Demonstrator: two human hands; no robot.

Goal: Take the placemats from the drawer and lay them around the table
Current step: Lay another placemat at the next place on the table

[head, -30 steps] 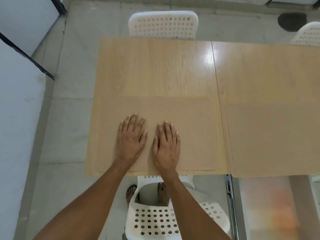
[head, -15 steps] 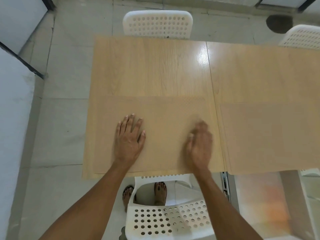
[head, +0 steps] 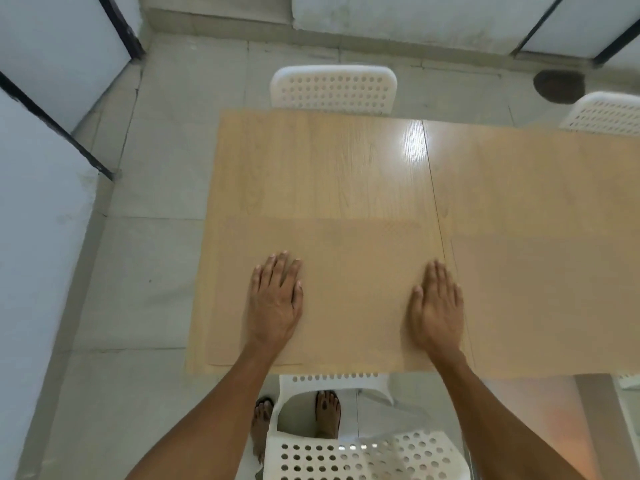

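Note:
A tan placemat (head: 349,271) lies flat on the near left part of the light wooden table (head: 311,168), almost the same colour as the wood. My left hand (head: 275,303) rests palm down on the mat's left half, fingers apart. My right hand (head: 437,306) presses flat on the mat's right edge, beside the seam between the two tabletops. A second placemat (head: 547,299) lies on the near part of the right tabletop, apart from both hands.
A white perforated chair (head: 334,88) stands at the far side, another (head: 606,112) at the far right. A third white chair (head: 353,455) is under me at the near edge, my feet beside it. Grey tiled floor and a white wall lie to the left.
My right hand has slid rightward across the placemat, from beside my left hand to the mat's right edge. My left hand has stayed put.

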